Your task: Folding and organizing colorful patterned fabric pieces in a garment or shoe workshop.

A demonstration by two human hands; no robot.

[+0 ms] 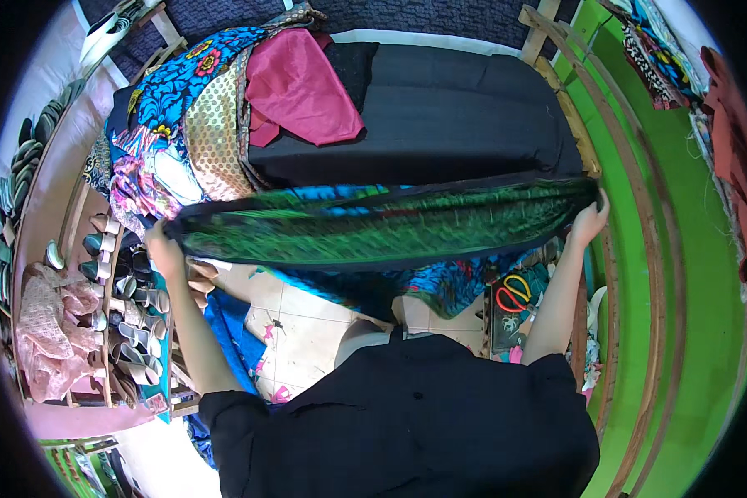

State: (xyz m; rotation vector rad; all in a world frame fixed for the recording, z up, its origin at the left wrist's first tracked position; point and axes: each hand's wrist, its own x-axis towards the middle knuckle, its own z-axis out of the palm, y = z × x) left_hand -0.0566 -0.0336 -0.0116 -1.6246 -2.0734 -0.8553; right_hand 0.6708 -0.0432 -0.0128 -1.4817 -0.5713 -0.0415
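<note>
The fingers of the left hand (165, 250) pinch one end of the green cloth (373, 230), those of the right hand (590, 221) the other; it stretches between them along the black table (465, 108), lower folds hanging.

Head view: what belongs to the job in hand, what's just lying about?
In use:
long green-and-black patterned fabric, stretched between left hand and right hand

Lying about:
shiny pink cloth
blue floral fabric
scissors with yellow and red handles
pale shoes
</note>
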